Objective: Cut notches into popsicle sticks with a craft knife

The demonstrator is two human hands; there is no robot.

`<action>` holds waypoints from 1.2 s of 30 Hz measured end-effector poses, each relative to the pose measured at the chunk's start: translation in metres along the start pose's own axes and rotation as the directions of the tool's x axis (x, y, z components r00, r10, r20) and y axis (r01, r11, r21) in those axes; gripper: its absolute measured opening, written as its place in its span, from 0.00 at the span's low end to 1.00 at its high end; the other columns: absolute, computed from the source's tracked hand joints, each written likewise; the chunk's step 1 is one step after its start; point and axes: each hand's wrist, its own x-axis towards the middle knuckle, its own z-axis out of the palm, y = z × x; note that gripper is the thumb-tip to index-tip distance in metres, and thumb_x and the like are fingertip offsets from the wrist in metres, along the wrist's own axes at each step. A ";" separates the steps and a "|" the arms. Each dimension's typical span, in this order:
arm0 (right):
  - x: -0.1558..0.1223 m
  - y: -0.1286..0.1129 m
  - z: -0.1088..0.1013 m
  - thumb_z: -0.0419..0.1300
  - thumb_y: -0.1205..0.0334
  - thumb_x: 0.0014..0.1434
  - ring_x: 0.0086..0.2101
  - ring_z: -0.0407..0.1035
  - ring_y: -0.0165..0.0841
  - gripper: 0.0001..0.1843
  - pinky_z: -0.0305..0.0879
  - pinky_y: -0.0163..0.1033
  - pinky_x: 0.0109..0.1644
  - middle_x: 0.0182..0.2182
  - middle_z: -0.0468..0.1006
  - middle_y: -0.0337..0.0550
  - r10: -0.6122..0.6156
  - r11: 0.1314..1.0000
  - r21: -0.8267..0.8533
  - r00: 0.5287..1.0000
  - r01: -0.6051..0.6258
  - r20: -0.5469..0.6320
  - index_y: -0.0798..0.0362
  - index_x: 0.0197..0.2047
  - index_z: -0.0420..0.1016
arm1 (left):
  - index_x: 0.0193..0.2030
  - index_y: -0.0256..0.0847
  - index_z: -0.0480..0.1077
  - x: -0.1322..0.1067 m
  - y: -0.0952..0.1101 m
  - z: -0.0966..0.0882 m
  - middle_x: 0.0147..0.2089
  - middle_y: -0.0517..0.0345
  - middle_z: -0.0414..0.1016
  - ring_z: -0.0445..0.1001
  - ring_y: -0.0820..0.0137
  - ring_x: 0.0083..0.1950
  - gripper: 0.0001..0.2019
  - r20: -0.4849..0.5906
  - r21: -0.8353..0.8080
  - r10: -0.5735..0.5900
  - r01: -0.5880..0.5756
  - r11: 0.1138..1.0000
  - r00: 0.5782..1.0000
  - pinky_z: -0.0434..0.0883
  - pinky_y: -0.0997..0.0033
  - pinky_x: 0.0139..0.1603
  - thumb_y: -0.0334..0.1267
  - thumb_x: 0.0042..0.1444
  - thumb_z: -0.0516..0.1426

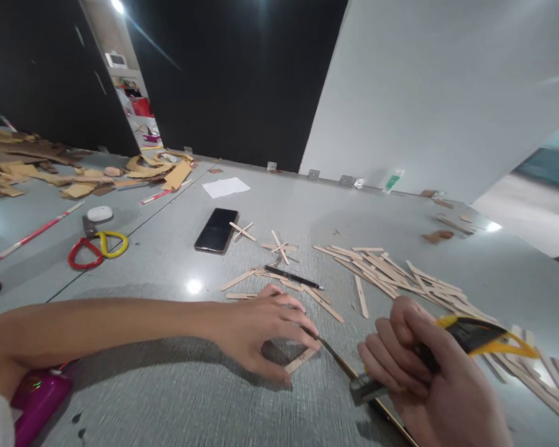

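Note:
My left hand [265, 329] is low over the grey table, fingers curved, with a short wooden craft stick [300, 361] between thumb and index finger. Its fingertips also reach the end of a thin dark rod or blade [338, 358], which slants down to the right. My right hand [428, 366] is wrapped round a tool with a yellow-and-black handle [475, 335] and a grey metal end. That end meets or crosses the thin rod; its exact kind is hidden by my fingers. A black pen [293, 277] lies among sticks beyond my left hand.
Many loose craft sticks [377, 270] spread across the right side. A phone [217, 231], crossed sticks [243, 231] and white paper [226, 187] lie farther back. Red-and-yellow scissors [97, 247], cardboard scraps [84, 180] and a purple device [41, 397] are at the left.

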 end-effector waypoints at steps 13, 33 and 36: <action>0.020 0.041 0.006 0.58 0.54 0.69 0.20 0.59 0.34 0.20 0.75 0.47 0.35 0.18 0.64 0.34 -0.203 0.979 0.019 0.973 0.202 0.111 0.46 0.24 0.75 | 0.57 0.45 0.76 0.000 -0.001 -0.003 0.67 0.45 0.75 0.70 0.50 0.67 0.26 -0.053 0.112 -0.041 0.046 0.993 0.998 0.57 0.52 0.69 0.62 0.63 0.66; 0.025 0.063 0.013 0.61 0.58 0.71 0.23 0.52 0.32 0.22 0.57 0.39 0.29 0.21 0.56 0.32 -0.229 0.973 0.030 0.957 0.227 0.176 0.48 0.24 0.65 | 0.56 0.48 0.78 -0.001 -0.014 0.005 0.68 0.47 0.73 0.70 0.48 0.68 0.28 -0.134 0.228 0.033 -0.002 0.974 0.990 0.60 0.45 0.67 0.68 0.65 0.61; 0.025 0.062 0.013 0.61 0.58 0.71 0.23 0.52 0.32 0.22 0.57 0.40 0.29 0.21 0.56 0.32 -0.233 0.972 0.020 0.956 0.234 0.178 0.48 0.23 0.65 | 0.56 0.47 0.78 -0.001 -0.013 0.005 0.67 0.47 0.74 0.70 0.48 0.67 0.28 -0.137 0.228 0.041 -0.009 0.974 0.990 0.60 0.46 0.66 0.69 0.66 0.60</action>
